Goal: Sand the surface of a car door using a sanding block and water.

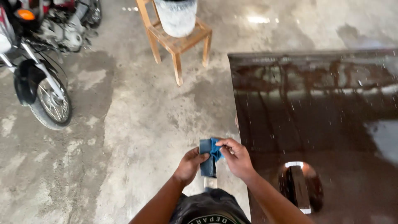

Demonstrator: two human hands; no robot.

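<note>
Both my hands are raised in front of my body over the concrete floor. My left hand point(190, 164) grips a folded blue cloth point(207, 156) along its lower left side. My right hand point(235, 157) pinches the cloth's upper right corner with its fingertips. The cloth hangs folded into a narrow strip between the two hands. Just to the right lies a glossy dark brown panel point(323, 124), wet and speckled with droplets, with its left edge close to my right hand.
A wooden chair point(176, 41) carrying a white bucket point(176, 16) stands on the concrete at the top centre. A motorcycle point(37, 79) is parked at the upper left. The floor point(124, 145) is stained and patchy.
</note>
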